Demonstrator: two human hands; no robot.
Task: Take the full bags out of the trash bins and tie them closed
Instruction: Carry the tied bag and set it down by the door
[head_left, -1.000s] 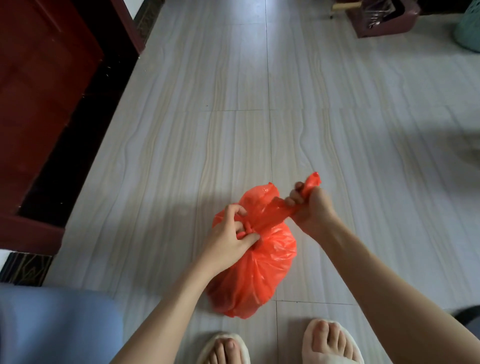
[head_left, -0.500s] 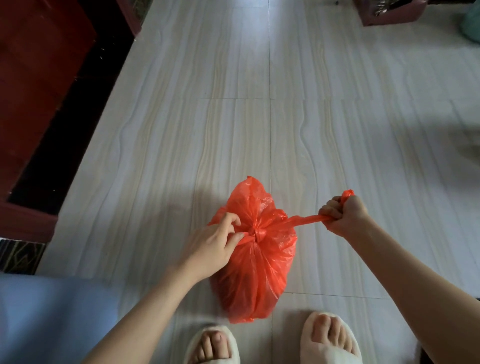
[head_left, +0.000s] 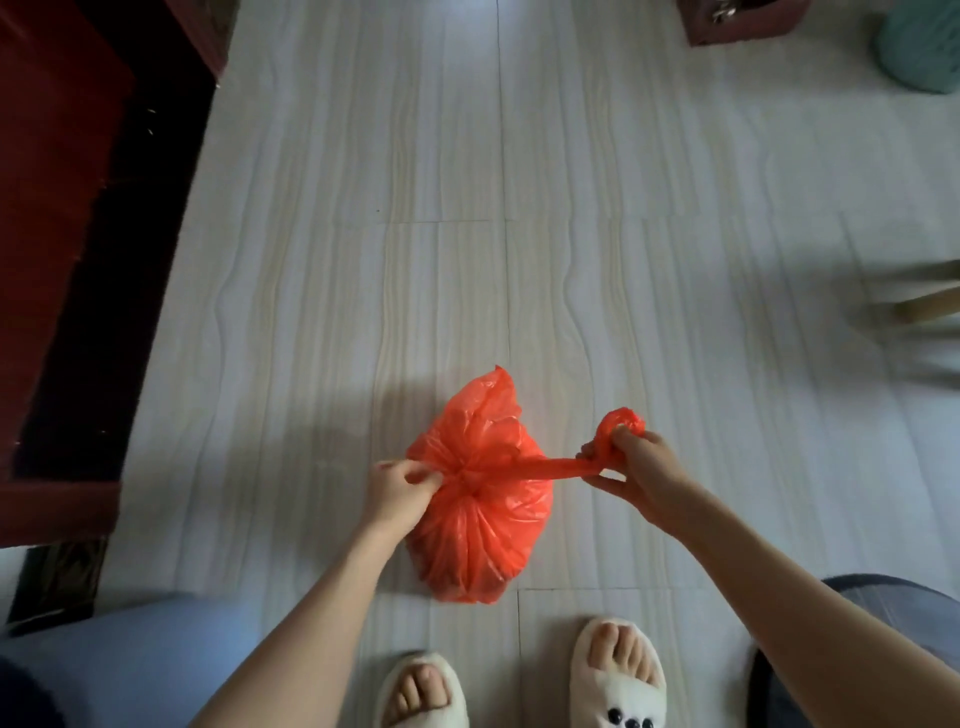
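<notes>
Right hand (head_left: 636, 467) pulled farther out, fingers clenched on bag (head_left: 478, 530) tail, left hand (head_left: 397, 486) pinching knot

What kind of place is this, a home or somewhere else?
Probably a room in a home: a tiled floor, dark red wooden furniture along one side, and the person in soft slippers tying an orange bag.

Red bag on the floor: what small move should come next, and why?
Probably one more outward tug by the right hand on the stretched strip to cinch the knot. The left hand pinches beside that knot, and the red bag looks gathered closed.
</notes>
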